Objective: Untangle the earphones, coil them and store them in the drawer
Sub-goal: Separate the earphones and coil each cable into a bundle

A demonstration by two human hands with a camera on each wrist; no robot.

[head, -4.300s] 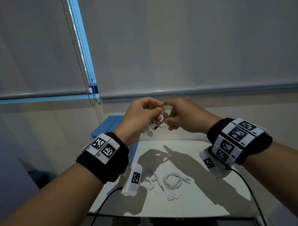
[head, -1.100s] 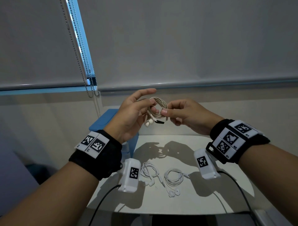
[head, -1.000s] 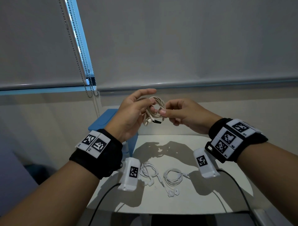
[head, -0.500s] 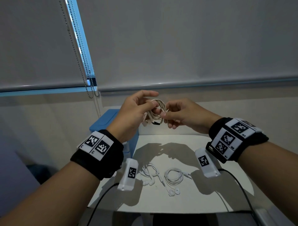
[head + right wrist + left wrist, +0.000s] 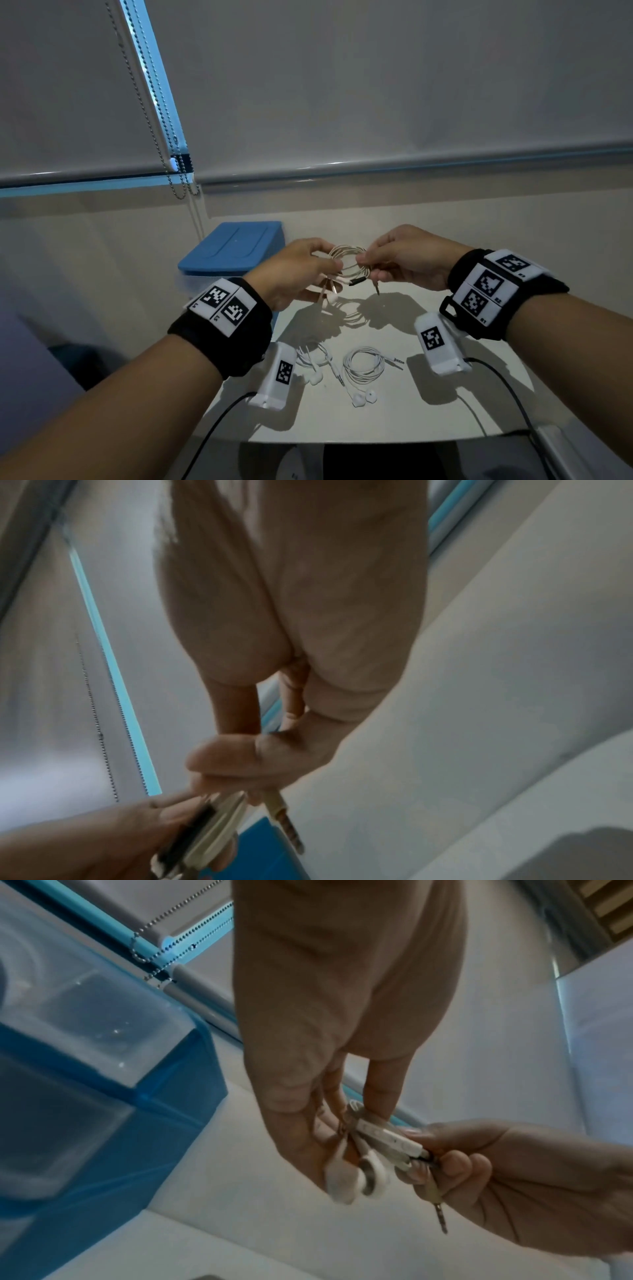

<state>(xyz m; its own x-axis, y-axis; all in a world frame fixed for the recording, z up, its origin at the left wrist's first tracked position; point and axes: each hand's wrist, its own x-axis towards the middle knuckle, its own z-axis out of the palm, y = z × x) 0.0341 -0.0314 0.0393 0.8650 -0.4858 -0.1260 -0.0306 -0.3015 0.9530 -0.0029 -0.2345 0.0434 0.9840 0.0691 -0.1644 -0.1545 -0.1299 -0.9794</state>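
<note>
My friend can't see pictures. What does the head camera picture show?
Two hands, left hand and right hand, hold a coiled beige earphone cable above a white table. Two more white earphones lie on it, beside a blue drawer box.

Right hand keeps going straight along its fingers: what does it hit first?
Likely the left hand: the right hand points leftward at it, both pinching the coiled earphones between them. Depth looks matched.
</note>
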